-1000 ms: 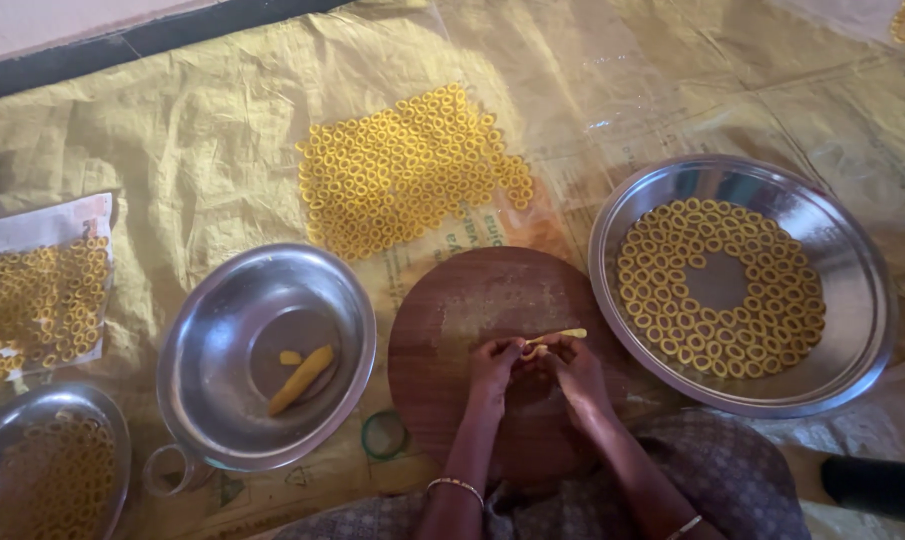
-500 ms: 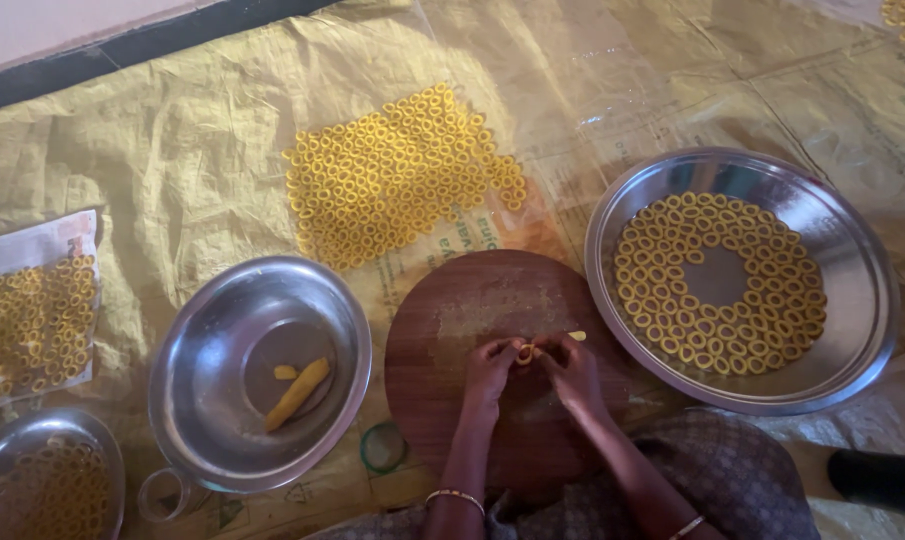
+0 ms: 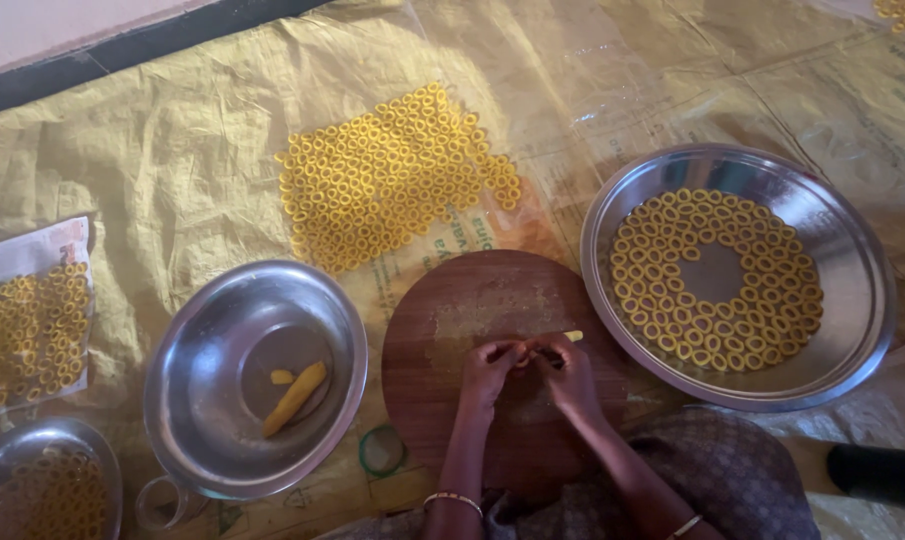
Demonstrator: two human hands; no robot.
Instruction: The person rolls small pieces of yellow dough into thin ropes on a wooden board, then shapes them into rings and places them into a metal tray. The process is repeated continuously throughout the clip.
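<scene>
- Two hands meet over the round wooden board (image 3: 492, 330); going from the left, you first pass a sheet of yellow rings (image 3: 27, 325) and a small steel plate of rings (image 3: 42, 490) at the frame's edge.
- Next, the steel bowl (image 3: 202, 300) holds one thick dough stick (image 3: 294, 397) and a short stub beside it.
- Your left hand (image 3: 487, 368) has its fingertips drawn together, pinching one end of the thin dough strip (image 3: 570, 336) against the board.
- Your right hand (image 3: 569, 372) pinches the same strip, fingertips touching those of the left; only the strip's pale tip shows past the knuckles.
- The strip looks soft, light and easy to tear, so hold it by the ends with fingertips only and press gently.
- Beyond the board lies a loose patch of rings (image 3: 392, 175) on the yellow sheet (image 3: 152, 150).
- At the right, the large steel tray (image 3: 862, 300) carries rings laid in a wide circle; they look fragile.
</scene>
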